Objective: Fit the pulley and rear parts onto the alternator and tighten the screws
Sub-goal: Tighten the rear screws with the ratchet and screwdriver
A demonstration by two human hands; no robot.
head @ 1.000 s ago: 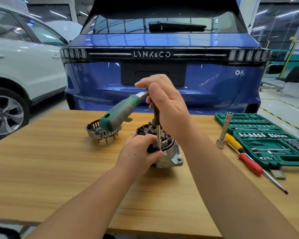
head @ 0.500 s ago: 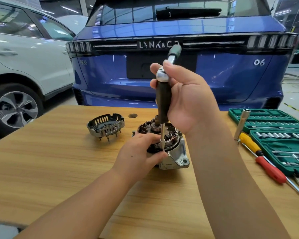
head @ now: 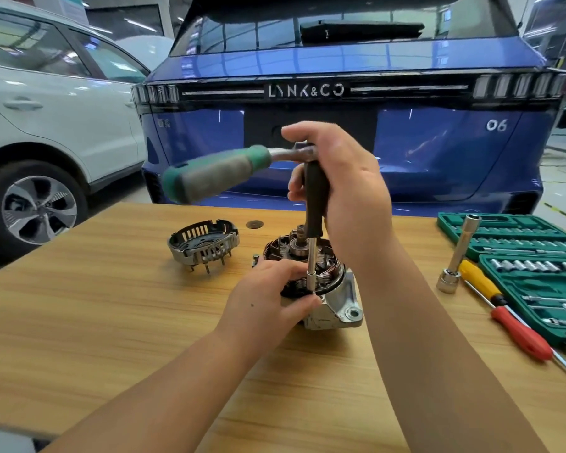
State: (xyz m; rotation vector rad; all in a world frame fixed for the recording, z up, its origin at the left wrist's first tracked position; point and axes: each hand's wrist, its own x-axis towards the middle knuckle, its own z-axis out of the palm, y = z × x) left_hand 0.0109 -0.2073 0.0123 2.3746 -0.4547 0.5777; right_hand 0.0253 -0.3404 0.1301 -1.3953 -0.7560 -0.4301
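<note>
Silver alternator [head: 335, 305] under left hand [head: 268, 295], beneath right hand [head: 343, 188].

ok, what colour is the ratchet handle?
Green with a grey middle band, on the ratchet handle; the head view shows it, slightly blurred.

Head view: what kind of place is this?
Probably a car workshop or training bay: a blue hatchback and a white car stand behind a wooden bench, with a green socket-set case beside a part-assembled metal alternator.
</note>
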